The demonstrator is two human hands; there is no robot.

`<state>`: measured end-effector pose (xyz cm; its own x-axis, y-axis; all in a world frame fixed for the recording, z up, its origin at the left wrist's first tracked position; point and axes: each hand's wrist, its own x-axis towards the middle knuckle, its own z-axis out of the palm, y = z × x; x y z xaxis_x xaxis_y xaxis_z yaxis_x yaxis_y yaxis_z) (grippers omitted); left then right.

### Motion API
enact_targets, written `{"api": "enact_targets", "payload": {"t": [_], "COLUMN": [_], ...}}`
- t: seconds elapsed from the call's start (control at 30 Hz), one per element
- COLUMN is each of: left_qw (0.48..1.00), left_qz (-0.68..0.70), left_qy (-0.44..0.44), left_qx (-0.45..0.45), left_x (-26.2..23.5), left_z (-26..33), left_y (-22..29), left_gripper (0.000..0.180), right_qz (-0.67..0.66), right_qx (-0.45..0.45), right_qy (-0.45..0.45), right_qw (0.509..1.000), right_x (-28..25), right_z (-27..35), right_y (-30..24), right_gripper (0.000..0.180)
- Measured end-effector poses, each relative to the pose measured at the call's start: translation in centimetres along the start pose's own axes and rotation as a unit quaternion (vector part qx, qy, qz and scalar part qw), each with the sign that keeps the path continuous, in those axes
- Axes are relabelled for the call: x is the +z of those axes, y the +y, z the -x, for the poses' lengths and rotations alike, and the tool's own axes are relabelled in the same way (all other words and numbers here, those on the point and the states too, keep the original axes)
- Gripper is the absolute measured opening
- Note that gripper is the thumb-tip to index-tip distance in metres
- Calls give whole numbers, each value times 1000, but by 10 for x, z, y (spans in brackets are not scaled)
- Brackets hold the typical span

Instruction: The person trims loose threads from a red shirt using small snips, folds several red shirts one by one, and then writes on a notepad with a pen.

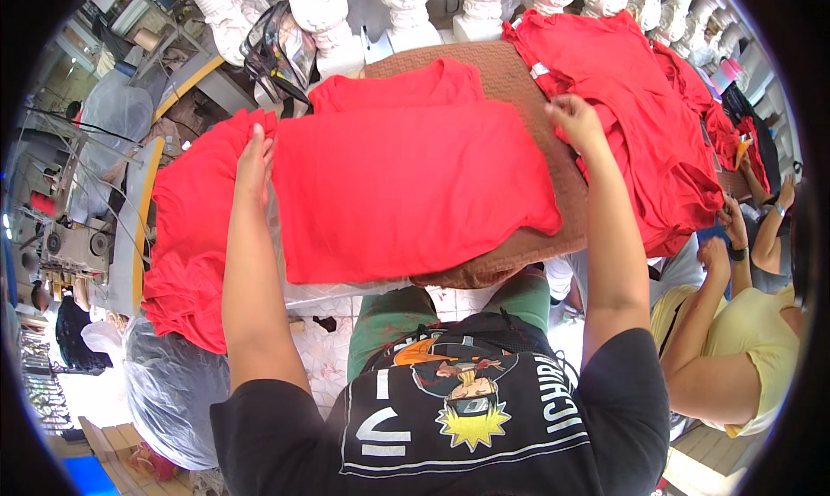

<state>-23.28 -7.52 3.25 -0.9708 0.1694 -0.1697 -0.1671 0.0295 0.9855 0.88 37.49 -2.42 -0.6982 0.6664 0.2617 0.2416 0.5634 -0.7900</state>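
Observation:
A folded red garment lies flat in front of me. It partly covers another red garment, whose rounded neckline shows behind it. My left hand rests at the folded garment's left edge with its fingers stretched out, beside a heap of red garments. Off the folded garment's far right corner is my right hand, above the brown textured cover and close to the right-hand pile of red garments. Its fingers are bent with the tips drawn in; whether anything is between them is hidden.
White balusters line the far side, with a clear bag against them. Sewing equipment and wooden-edged tables stand at left. A plastic-wrapped bundle is near my left. At right, a person in yellow sits close by.

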Motion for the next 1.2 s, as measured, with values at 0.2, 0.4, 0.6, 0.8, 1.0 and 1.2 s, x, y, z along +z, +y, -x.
{"api": "enact_targets", "payload": {"t": [0.2,0.4,0.6,0.8,1.0,1.2], "left_qw": [996,965,929,959,901,890], "left_qz": [-74,-26,15,148,-209,-410], "left_qy": [46,-154,-315,-119,195,151], "left_qx": [31,211,196,209,326,133], "left_x": [-72,62,139,71,-63,-95], "left_z": [25,122,152,58,-74,-72], "left_y": [-83,-68,-67,-27,-32,-102], "left_gripper": [43,23,29,14,22,33], "right_qz": [61,-378,-344,-184,-168,-83], "right_qx": [143,134,-3,-105,1,-20], "right_qy": [-121,-125,-262,-167,-167,-137], "right_qw": [980,907,901,963,972,987], "right_x": [-10,12,76,75,53,42], "right_z": [76,93,126,121,115,111], "right_y": [18,-79,-175,-156,-116,-102], "right_gripper": [34,17,24,23,22,21]}}
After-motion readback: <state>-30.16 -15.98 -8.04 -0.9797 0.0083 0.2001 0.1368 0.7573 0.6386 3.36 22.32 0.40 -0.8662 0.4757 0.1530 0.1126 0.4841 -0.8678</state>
